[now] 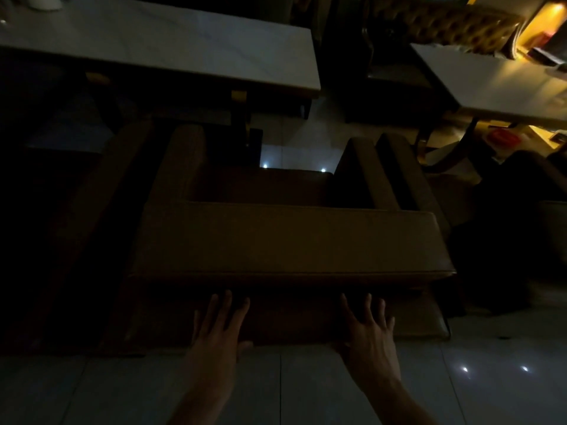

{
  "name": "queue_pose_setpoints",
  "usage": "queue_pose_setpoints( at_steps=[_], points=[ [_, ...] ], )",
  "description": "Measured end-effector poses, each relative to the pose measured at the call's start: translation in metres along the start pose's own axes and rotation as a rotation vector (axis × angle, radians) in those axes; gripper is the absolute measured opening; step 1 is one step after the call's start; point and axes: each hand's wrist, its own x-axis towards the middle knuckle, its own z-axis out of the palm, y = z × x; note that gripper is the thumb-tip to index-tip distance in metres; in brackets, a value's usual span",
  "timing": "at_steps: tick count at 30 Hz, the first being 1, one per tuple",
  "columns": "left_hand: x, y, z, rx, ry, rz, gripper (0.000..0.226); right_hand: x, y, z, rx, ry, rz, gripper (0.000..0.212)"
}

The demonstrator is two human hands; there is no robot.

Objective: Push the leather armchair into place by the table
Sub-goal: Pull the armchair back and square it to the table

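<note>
Armchair (288, 240) against both flat palms

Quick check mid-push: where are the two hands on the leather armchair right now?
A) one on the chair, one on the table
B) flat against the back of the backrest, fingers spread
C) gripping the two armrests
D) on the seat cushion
B: the left hand and right hand both lie open, fingers spread, against the rear face of the leather armchair, below its top edge.

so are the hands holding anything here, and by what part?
Nothing gripped: left hand and right hand lie open, fingers spread, against the brown leather armchair's back.
</note>
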Motion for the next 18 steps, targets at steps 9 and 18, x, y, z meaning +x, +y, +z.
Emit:
queue_pose_setpoints(
  at_steps=[9,18],
  points=[
    [0.008,-0.019,0.0,0.0,-0.025,0.004,0.08,0.001,-0.014,0.003,0.02,0.019,0.008,0.091],
    [0.018,-0.045,-0.017,0.017,-0.021,0.013,0.073,0.007,-0.036,0.007,0.115,0.06,-0.035,0.092]
  ],
)
